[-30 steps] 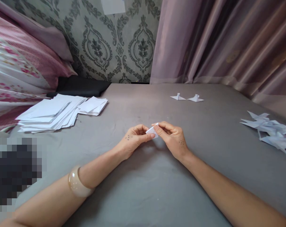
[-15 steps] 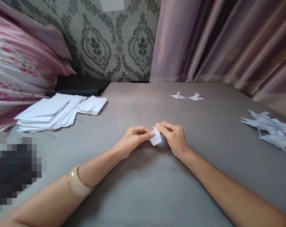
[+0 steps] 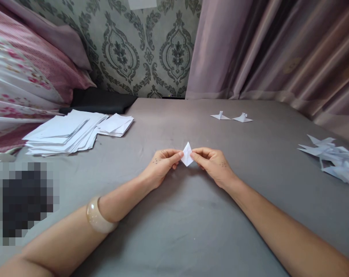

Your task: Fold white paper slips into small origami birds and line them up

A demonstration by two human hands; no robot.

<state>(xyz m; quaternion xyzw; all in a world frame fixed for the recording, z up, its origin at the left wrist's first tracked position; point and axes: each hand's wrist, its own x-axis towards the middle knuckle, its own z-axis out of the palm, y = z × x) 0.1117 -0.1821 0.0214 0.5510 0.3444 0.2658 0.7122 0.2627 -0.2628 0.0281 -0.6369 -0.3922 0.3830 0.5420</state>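
A small folded white paper [image 3: 187, 154], diamond-shaped with one point up, is held between both hands over the grey cloth surface [image 3: 174, 231]. My left hand [image 3: 164, 163] pinches its left corner between thumb and fingers. At the opposite corner, my right hand [image 3: 211, 161] grips it the same way. The fingers behind the paper are partly hidden. A pale bangle [image 3: 98, 216] circles my left forearm.
Stacked white paper sheets [image 3: 62, 132] lie at the left, beside a smaller paper stack [image 3: 115, 125]. Two folded paper birds [image 3: 243, 117] stand at the back right. A pile of folded paper pieces [image 3: 336, 156] lies far right. Behind them hangs a purple curtain [image 3: 235, 50].
The folded paper has turned from a tilted position to an upright diamond. My right fingers have moved from its top to its right corner. The view has shifted slightly.
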